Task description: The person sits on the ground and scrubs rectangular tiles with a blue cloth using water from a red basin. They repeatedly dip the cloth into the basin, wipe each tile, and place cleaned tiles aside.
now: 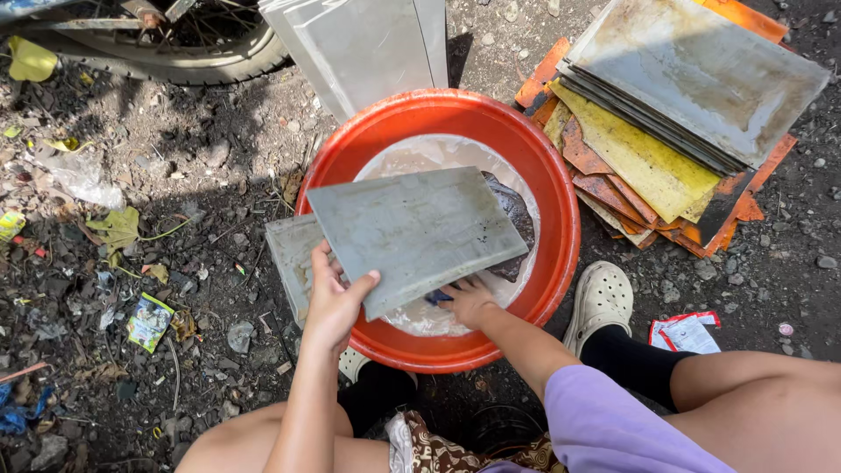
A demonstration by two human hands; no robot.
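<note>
Two grey sheets [416,235] sit in my left hand [333,302], thumb clamped over the near edge of the upper one and fingers curled underneath, tilted over the orange basin [561,219]. The lower sheet pokes out to the left, past the basin's rim. My right hand [469,302] is down in the cloudy water [438,153] under the sheets, and it seems to be closed on something small and blue [438,298], though the sheet hides most of the fingers. A dark lump [517,219] shows in the water behind the sheets. Beyond the basin to the right lies a stack of rusty orange, yellow and grey sheets [674,131]; more grey sheets [368,44] lean at the far side. My pale clog [600,302] stands just beside the basin, on littered dirt [158,175], near a wheel [175,52].
</note>
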